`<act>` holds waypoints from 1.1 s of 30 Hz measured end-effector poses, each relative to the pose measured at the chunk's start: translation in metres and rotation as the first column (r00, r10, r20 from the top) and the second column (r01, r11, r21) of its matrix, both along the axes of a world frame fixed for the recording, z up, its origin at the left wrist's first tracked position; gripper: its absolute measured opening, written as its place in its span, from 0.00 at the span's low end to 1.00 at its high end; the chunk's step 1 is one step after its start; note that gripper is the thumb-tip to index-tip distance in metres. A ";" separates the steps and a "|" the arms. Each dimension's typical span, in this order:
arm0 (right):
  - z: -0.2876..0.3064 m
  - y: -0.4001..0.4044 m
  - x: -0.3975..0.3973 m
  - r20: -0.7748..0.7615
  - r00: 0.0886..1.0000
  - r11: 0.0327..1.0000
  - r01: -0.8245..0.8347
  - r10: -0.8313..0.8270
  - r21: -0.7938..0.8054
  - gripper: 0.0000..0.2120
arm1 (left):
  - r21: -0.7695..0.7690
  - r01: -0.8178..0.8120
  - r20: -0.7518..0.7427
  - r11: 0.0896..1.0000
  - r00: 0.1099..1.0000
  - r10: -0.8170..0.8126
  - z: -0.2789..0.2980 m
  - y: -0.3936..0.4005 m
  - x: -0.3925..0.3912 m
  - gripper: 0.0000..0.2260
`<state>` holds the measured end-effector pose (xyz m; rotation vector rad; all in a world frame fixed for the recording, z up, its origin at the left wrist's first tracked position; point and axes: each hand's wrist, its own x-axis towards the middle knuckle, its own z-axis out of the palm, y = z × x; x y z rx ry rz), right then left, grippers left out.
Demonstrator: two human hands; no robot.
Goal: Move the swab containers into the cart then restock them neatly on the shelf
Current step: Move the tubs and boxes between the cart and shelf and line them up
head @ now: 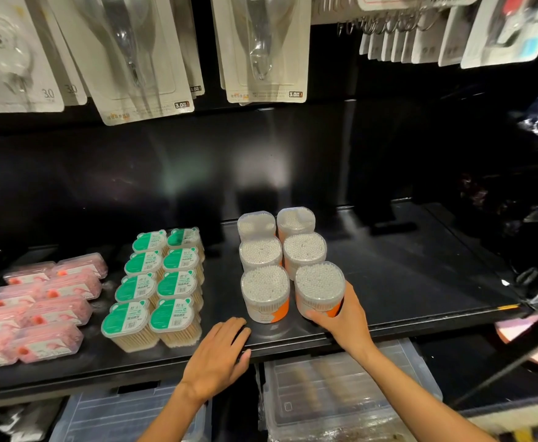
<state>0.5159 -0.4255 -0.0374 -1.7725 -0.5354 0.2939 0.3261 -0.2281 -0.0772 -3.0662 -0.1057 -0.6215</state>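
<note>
A: Our right hand [341,317] has its grip wrapped around the front-right cotton swab tub [319,290], thumb low across the near face and fingers curled around the far side. The tub stands upright on the black shelf [404,282], at the front of a block of six swab tubs [288,260], two columns of three.

B: And the left hand [218,352]?

A: It lies flat on the shelf edge, just in front of the front-left swab tub [265,295], fingers straight and apart, holding nothing.

B: So what can go wrong from here?

A: The tub we hold sits very close to that front-left tub and to the one directly behind it. If we tilt or drag it sideways, we likely knock a neighbour over, and the row behind could follow.

B: Would the lid hold?

A: We cannot tell how the clear lid is fixed. If our grip rides up onto it, it may pop and spill swabs.

B: Anything else near the block?

A: The green-labelled toothpick boxes [160,285] stand left of the swab tubs, well apart, so they are at little risk. The pink boxes [44,301] sit further left still. The hanging blister packs [267,49] above the block could catch a high lift. We cannot make out a cart for certain.
</note>
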 end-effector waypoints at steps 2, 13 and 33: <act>0.000 -0.001 0.000 -0.008 1.000 1.000 -0.005 0.005 0.001 0.38 | -0.009 -0.001 -0.007 1.000 1.000 0.001 0.001 0.000 0.000 0.17; 0.000 -0.010 0.004 0.018 0.998 0.991 -0.065 0.068 -0.115 0.39 | -0.030 -0.035 -0.056 0.999 0.998 0.033 0.013 -0.006 -0.001 0.19; 0.024 -0.291 -0.024 0.359 0.897 0.858 0.385 -0.260 -0.339 0.24 | -0.347 0.594 0.204 0.726 0.803 -0.560 0.049 -0.247 0.166 0.18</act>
